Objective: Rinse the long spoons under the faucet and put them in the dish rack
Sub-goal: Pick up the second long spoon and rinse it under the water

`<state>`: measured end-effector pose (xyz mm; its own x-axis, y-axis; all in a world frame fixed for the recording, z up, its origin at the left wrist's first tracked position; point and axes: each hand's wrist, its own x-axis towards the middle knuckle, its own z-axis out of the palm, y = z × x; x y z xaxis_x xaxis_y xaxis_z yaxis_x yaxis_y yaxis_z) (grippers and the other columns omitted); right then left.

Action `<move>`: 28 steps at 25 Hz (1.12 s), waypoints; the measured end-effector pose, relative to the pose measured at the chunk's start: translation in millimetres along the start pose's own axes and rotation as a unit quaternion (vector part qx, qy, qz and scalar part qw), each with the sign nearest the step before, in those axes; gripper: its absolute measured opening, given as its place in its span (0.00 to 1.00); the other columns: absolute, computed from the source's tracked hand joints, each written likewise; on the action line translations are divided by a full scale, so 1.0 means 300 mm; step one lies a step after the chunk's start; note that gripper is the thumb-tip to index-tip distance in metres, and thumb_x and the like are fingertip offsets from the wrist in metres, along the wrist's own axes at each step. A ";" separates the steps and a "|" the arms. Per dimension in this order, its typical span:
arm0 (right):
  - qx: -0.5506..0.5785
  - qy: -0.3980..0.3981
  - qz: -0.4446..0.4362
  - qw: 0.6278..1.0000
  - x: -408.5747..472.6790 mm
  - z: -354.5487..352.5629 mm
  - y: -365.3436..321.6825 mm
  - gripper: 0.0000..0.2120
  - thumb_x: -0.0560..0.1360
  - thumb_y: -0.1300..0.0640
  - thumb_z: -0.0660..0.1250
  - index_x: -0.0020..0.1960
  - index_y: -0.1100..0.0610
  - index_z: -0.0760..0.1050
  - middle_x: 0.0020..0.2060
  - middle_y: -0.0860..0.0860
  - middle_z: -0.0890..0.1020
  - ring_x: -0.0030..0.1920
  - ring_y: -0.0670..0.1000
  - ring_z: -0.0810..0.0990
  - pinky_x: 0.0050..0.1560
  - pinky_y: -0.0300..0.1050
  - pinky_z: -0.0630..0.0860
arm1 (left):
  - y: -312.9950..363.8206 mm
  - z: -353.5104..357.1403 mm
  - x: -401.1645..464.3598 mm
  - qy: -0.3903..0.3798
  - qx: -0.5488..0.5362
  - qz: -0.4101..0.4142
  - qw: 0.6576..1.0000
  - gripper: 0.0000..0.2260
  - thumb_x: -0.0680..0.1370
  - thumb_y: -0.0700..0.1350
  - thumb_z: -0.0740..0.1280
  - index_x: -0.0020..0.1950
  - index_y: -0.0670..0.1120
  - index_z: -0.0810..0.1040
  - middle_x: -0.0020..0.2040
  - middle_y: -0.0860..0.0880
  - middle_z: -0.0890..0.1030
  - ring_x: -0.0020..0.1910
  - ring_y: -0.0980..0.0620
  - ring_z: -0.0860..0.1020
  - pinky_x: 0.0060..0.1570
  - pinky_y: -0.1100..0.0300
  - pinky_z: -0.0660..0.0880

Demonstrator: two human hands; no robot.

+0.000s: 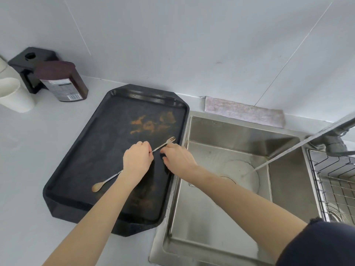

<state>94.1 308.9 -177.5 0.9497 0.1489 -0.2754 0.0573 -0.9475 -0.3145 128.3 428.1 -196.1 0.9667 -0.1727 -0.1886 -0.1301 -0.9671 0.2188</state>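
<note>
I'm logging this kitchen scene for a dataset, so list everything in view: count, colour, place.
tray: 1, black with brown smears, on the counter left of the sink
long spoon: 1, silver handle and tan bowl, on the tray's near left
long fork: 1, silver and tan, over the tray, between both hands
sink: 1, steel, centre right
faucet: 1, grey, far right, water running
dish rack: 1, wire, right edge
cloth: 1, pale pink, behind the sink
jar: 1, dark maroon, back left
holder: 1, black, back left
cups: 2, white, left edge
left hand: grips the fork handle
right hand: at the fork
</note>
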 end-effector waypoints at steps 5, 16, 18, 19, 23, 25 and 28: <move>0.040 0.014 0.020 0.999 0.038 0.005 -0.005 0.14 0.79 0.61 0.55 0.59 0.62 0.75 0.57 0.60 0.77 0.56 0.62 0.76 0.56 0.52 0.71 | 0.024 0.008 -0.001 -0.003 -0.061 0.006 0.998 0.08 0.76 0.43 0.63 0.53 0.41 0.76 0.53 0.43 0.79 0.50 0.45 0.78 0.48 0.54 0.75; 0.609 0.112 0.250 0.745 -0.004 -0.046 0.011 0.08 0.73 0.62 0.67 0.50 0.58 0.71 0.52 0.57 0.81 0.50 0.54 0.80 0.54 0.45 0.77 | 0.114 -0.068 -0.041 0.026 -0.270 -0.002 0.962 0.07 0.76 0.42 0.65 0.52 0.40 0.77 0.43 0.49 0.76 0.41 0.53 0.73 0.42 0.63 0.69; 0.657 0.118 0.247 0.702 -0.024 -0.068 0.026 0.10 0.74 0.63 0.67 0.53 0.60 0.71 0.44 0.54 0.80 0.43 0.50 0.80 0.48 0.40 0.78 | 0.143 -0.092 -0.053 0.027 -0.282 0.006 0.959 0.07 0.76 0.41 0.64 0.52 0.41 0.77 0.44 0.50 0.77 0.42 0.53 0.74 0.39 0.68 0.68; 0.675 0.122 0.241 0.686 -0.036 -0.081 0.034 0.11 0.74 0.63 0.67 0.56 0.61 0.71 0.41 0.52 0.79 0.39 0.47 0.79 0.44 0.37 0.77 | 0.160 -0.106 -0.059 0.027 -0.288 0.010 0.957 0.08 0.76 0.42 0.64 0.52 0.41 0.77 0.44 0.50 0.77 0.43 0.54 0.74 0.40 0.68 0.69; 0.713 0.137 0.217 0.652 -0.101 -0.130 0.081 0.09 0.75 0.65 0.66 0.55 0.61 0.72 0.38 0.52 0.77 0.36 0.44 0.77 0.40 0.33 0.74 | 0.226 -0.137 -0.083 0.009 -0.319 0.020 0.948 0.09 0.77 0.43 0.63 0.54 0.43 0.79 0.45 0.49 0.78 0.45 0.54 0.75 0.48 0.61 0.71; 0.710 0.151 0.211 0.654 -0.138 -0.147 0.117 0.11 0.74 0.66 0.66 0.56 0.62 0.73 0.36 0.51 0.77 0.36 0.45 0.76 0.39 0.33 0.73 | 0.264 -0.137 -0.097 -0.013 -0.342 0.031 0.939 0.09 0.77 0.44 0.63 0.53 0.43 0.79 0.43 0.50 0.79 0.41 0.54 0.75 0.44 0.63 0.71; 0.706 0.173 0.215 0.653 -0.208 -0.165 0.185 0.14 0.74 0.65 0.66 0.59 0.63 0.73 0.39 0.52 0.77 0.36 0.45 0.76 0.38 0.33 0.72 | 0.339 -0.123 -0.125 -0.060 -0.399 0.050 0.913 0.08 0.78 0.42 0.63 0.52 0.42 0.80 0.38 0.53 0.79 0.33 0.57 0.74 0.33 0.70 0.74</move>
<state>53.2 233.2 -132.8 0.8111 -0.3500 -0.4687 -0.3456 0.3597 -0.8667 86.8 343.2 -131.6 0.9217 -0.3182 -0.2218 0.0315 -0.5086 0.8604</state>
